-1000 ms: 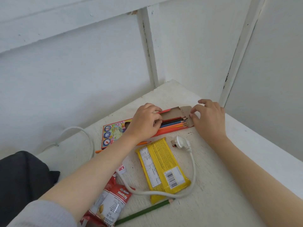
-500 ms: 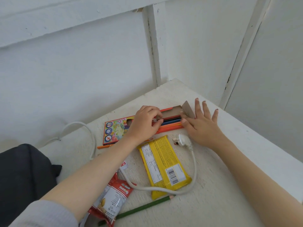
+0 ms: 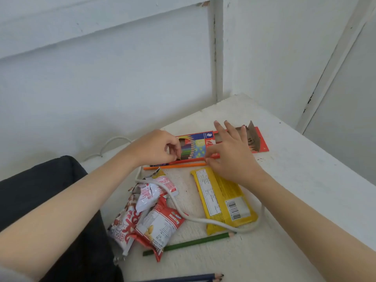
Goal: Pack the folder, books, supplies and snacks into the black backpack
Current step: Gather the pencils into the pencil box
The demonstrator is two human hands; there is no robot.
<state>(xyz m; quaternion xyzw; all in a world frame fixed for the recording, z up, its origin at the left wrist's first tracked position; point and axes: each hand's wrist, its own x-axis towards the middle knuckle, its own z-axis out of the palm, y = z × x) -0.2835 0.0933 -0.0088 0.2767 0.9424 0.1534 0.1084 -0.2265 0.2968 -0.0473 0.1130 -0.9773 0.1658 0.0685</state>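
1. Just on the near side of the right hand's (image 3: 230, 157) thumb lie three loose pencils side by side: a red pencil (image 3: 191, 160) touching the thumb tip, an orange pencil (image 3: 177, 166) and a dark pencil (image 3: 160, 165) under the left hand's (image 3: 158, 147) fingertips.
2. Below the right wrist lies a yellow snack bar (image 3: 223, 202), label side up. A white cable (image 3: 183, 212) loops round its near end and runs over the red-and-white snack packets (image 3: 146, 216) toward the left fingers.
3. Nearer than both hands lie a green pencil (image 3: 193, 243) and, at the bottom edge, two dark blue pencils (image 3: 183, 278).
4. The black backpack (image 3: 40, 190) sits under the left forearm, beside the white table (image 3: 305, 180).
5. The pencil box (image 3: 200, 143) lies flat under both hands: red-edged, with a picture of coloured pencils, its brown flap standing open past the right fingertips.
6. The left fingers are curled and pinch the box at its near left corner.
7. The right fingers are straight and spread wide over the box's open end, holding nothing.
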